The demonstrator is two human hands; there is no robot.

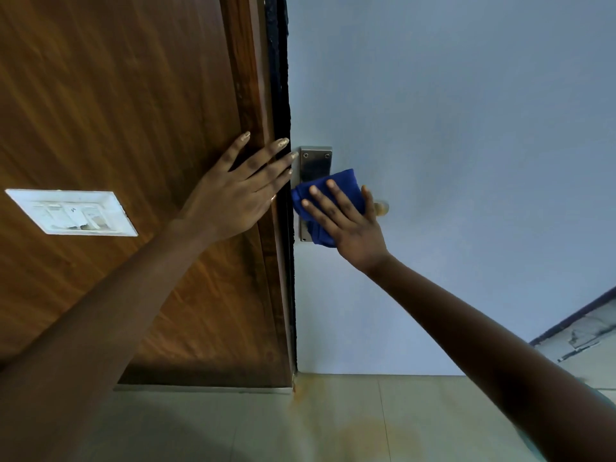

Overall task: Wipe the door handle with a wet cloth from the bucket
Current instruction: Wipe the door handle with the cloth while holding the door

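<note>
Blue door (450,145), centre: right hand (348,225), fingers straight, presses my cloth (348,180) on handle plate (315,165); left hand (233,195) splayed on wood (116,111).

Brown wood-grain wall panel (100,95) at left carries a white switch plate (71,212). Pale blue door (466,128) at right. Floor (433,411) of pale tiles, with an orange-brown stain (350,428) near the door's foot.

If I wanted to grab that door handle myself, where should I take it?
Probably by the handle at its free end, coming from the right: it sticks out bare past the right hand, while the cloth covers the rest near the plate. The left hand rests flat on the wooden panel, blocking that side.
</note>
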